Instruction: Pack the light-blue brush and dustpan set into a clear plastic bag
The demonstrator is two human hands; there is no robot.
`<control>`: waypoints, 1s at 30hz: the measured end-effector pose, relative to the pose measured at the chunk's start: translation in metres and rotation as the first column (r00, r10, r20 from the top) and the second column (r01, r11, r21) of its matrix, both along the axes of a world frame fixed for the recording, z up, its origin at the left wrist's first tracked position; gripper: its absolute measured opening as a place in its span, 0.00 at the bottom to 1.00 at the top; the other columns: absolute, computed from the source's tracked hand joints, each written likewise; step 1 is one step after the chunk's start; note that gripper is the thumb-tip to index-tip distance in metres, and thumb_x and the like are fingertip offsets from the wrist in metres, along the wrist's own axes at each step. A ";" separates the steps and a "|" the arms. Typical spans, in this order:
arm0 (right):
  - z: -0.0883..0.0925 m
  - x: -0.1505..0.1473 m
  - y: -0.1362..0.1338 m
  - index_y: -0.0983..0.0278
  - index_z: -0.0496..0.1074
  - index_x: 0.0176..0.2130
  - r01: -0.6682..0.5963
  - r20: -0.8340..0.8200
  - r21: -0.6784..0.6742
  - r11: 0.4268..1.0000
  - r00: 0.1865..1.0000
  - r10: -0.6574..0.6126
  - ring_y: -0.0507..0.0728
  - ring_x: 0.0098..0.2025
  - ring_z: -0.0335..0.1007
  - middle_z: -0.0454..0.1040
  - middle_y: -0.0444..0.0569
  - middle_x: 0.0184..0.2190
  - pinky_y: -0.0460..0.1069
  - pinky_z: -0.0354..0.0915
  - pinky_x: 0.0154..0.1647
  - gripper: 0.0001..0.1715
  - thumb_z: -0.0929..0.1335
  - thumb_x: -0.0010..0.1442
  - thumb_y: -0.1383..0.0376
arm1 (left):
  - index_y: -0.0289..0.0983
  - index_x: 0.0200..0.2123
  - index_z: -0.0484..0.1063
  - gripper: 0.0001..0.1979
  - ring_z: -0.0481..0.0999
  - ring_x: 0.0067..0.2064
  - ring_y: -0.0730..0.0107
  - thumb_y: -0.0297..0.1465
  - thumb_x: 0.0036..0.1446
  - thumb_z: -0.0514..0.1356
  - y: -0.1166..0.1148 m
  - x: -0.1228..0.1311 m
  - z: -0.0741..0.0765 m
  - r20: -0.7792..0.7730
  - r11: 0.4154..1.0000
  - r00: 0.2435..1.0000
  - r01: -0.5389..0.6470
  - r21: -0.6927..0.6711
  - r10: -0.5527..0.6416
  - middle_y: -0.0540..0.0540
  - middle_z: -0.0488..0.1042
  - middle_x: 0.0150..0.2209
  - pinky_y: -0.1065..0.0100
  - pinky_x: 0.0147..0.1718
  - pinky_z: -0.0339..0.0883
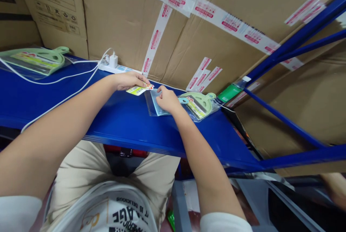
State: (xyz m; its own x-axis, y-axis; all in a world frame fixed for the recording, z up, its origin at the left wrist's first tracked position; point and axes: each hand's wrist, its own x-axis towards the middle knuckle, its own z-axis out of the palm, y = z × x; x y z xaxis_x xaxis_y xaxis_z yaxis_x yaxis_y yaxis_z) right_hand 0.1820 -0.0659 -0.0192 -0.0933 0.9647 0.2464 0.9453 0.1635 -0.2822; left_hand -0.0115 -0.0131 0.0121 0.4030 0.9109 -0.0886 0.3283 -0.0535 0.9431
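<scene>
My left hand [129, 80] pinches a small yellow printed card [139, 89] just above the blue shelf [113, 116]. Close to its right, my right hand [166, 99] is closed on the edge of a clear plastic bag [154, 104] lying flat on the shelf, with something light blue inside. Right of that bag lies a green plastic dustpan-shaped item in a clear bag [200, 104], with a printed label on it.
A similar bagged green item [35, 58] lies at the far left. A white power strip with a charger [113, 64] and white cables sits against large taped cardboard boxes [189, 26]. A green bottle [231, 91] and blue rack bars [297, 37] are at right.
</scene>
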 end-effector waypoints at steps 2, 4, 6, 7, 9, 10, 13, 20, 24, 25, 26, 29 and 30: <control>0.001 0.000 0.001 0.60 0.73 0.45 0.005 -0.051 -0.022 1.000 0.999 -0.007 0.61 0.40 0.77 0.81 0.49 0.35 0.51 0.67 0.43 0.13 0.68 0.60 0.71 | 0.42 0.31 0.82 0.07 0.82 0.38 0.63 0.27 0.46 0.68 -0.002 0.000 -0.001 -0.073 0.994 0.991 0.110 -0.009 -0.110 0.47 0.83 0.33 0.62 0.41 0.74; 0.002 -0.001 0.001 0.60 0.72 0.42 0.018 -0.109 -0.044 0.999 0.994 -0.023 0.59 0.38 0.76 0.81 0.47 0.34 0.50 0.67 0.43 0.11 0.68 0.59 0.72 | 0.43 0.29 0.81 0.05 0.82 0.38 0.64 0.29 0.45 0.68 -0.003 0.001 -0.003 -0.123 0.981 0.973 0.194 -0.014 -0.194 0.48 0.84 0.33 0.64 0.41 0.73; 0.002 -0.002 0.002 0.60 0.71 0.39 0.021 -0.183 -0.052 0.998 0.983 -0.030 0.56 0.36 0.75 0.79 0.44 0.31 0.49 0.67 0.40 0.10 0.69 0.57 0.73 | 0.43 0.29 0.82 0.05 0.82 0.39 0.64 0.31 0.44 0.68 -0.002 0.000 -0.005 -0.150 0.961 0.949 0.277 -0.020 -0.277 0.47 0.85 0.35 0.65 0.40 0.73; 0.002 -0.002 0.002 0.60 0.70 0.37 0.016 -0.227 -0.056 0.998 0.974 -0.029 0.55 0.34 0.74 0.78 0.42 0.29 0.48 0.66 0.38 0.10 0.69 0.57 0.74 | 0.43 0.29 0.82 0.05 0.82 0.39 0.65 0.31 0.44 0.67 -0.001 0.000 -0.006 -0.159 0.947 0.934 0.320 -0.024 -0.320 0.48 0.85 0.35 0.65 0.40 0.72; 0.002 -0.003 0.003 0.59 0.68 0.35 0.001 -0.320 -0.081 0.997 0.947 -0.027 0.53 0.28 0.71 0.74 0.39 0.25 0.46 0.65 0.31 0.10 0.69 0.57 0.74 | 0.44 0.30 0.82 0.06 0.81 0.39 0.65 0.33 0.44 0.67 0.002 -0.002 -0.009 -0.178 0.917 0.900 0.398 -0.036 -0.398 0.48 0.85 0.36 0.66 0.40 0.72; 0.002 -0.003 0.003 0.59 0.68 0.34 -0.008 -0.365 -0.103 0.995 0.930 -0.030 0.51 0.25 0.69 0.73 0.37 0.23 0.45 0.63 0.28 0.11 0.70 0.57 0.74 | 0.43 0.30 0.82 0.06 0.81 0.39 0.65 0.34 0.45 0.67 0.004 -0.003 -0.011 -0.184 0.901 0.883 0.432 -0.044 -0.433 0.48 0.85 0.36 0.66 0.41 0.71; 0.002 -0.005 0.002 0.59 0.66 0.33 -0.044 -0.459 -0.173 0.984 0.887 -0.041 0.48 0.16 0.62 0.68 0.33 0.18 0.43 0.58 0.20 0.12 0.69 0.57 0.76 | 0.41 0.32 0.81 0.09 0.80 0.40 0.66 0.36 0.45 0.68 0.014 -0.005 -0.019 -0.165 0.858 0.843 0.512 -0.046 -0.512 0.49 0.84 0.36 0.65 0.45 0.70; 0.010 -0.013 -0.005 0.59 0.65 0.32 -0.039 -0.488 -0.244 0.969 0.868 -0.088 0.48 0.13 0.59 0.64 0.32 0.14 0.43 0.58 0.17 0.13 0.66 0.60 0.77 | 0.39 0.34 0.79 0.12 0.77 0.42 0.65 0.37 0.44 0.69 0.028 0.000 -0.036 -0.128 0.881 0.877 0.471 0.032 -0.464 0.48 0.82 0.37 0.62 0.50 0.67; 0.011 -0.015 -0.005 0.60 0.65 0.32 -0.048 -0.497 -0.238 0.970 0.864 -0.079 0.48 0.12 0.60 0.63 0.32 0.13 0.43 0.57 0.17 0.13 0.65 0.60 0.78 | 0.39 0.32 0.78 0.11 0.77 0.41 0.65 0.34 0.42 0.68 0.023 0.007 -0.038 -0.071 0.914 0.913 0.405 0.029 -0.402 0.48 0.81 0.36 0.62 0.49 0.67; 0.011 -0.014 -0.005 0.60 0.65 0.32 -0.052 -0.501 -0.232 0.971 0.862 -0.074 0.48 0.12 0.60 0.63 0.32 0.13 0.42 0.57 0.17 0.13 0.65 0.61 0.77 | 0.40 0.32 0.78 0.10 0.77 0.41 0.66 0.33 0.42 0.68 0.021 0.009 -0.038 -0.056 0.922 0.922 0.386 0.031 -0.384 0.49 0.81 0.35 0.62 0.49 0.67; 0.010 -0.014 -0.004 0.60 0.65 0.33 -0.051 -0.504 -0.226 0.973 0.860 -0.072 0.48 0.13 0.60 0.64 0.32 0.14 0.42 0.56 0.17 0.12 0.65 0.61 0.77 | 0.40 0.31 0.77 0.09 0.77 0.41 0.66 0.33 0.43 0.67 0.018 0.011 -0.038 -0.047 0.931 0.931 0.362 0.032 -0.361 0.49 0.80 0.35 0.63 0.48 0.67; 0.007 -0.012 -0.001 0.60 0.66 0.33 -0.041 -0.514 -0.220 0.975 0.854 -0.080 0.49 0.13 0.60 0.64 0.32 0.15 0.43 0.57 0.16 0.11 0.66 0.60 0.76 | 0.39 0.28 0.77 0.04 0.77 0.38 0.68 0.30 0.44 0.67 0.012 0.017 -0.036 -0.043 0.967 0.966 0.255 0.024 -0.253 0.49 0.79 0.32 0.64 0.44 0.68; 0.007 -0.012 0.000 0.60 0.66 0.34 -0.040 -0.518 -0.219 0.975 0.851 -0.081 0.49 0.13 0.60 0.64 0.32 0.15 0.43 0.57 0.16 0.11 0.66 0.61 0.75 | 0.39 0.28 0.77 0.03 0.77 0.36 0.68 0.29 0.45 0.67 0.010 0.019 -0.035 -0.040 0.976 0.976 0.215 0.021 -0.214 0.49 0.79 0.31 0.63 0.42 0.68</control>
State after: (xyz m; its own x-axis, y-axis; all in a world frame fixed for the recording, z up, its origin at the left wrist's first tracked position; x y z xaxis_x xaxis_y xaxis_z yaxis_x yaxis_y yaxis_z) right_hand 0.1701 -0.0664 -0.0126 0.0105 0.9991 0.0409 0.6506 0.0242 -0.7590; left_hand 0.0077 -0.0035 -0.0227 0.5860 0.8058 -0.0855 0.3414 -0.1498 0.9279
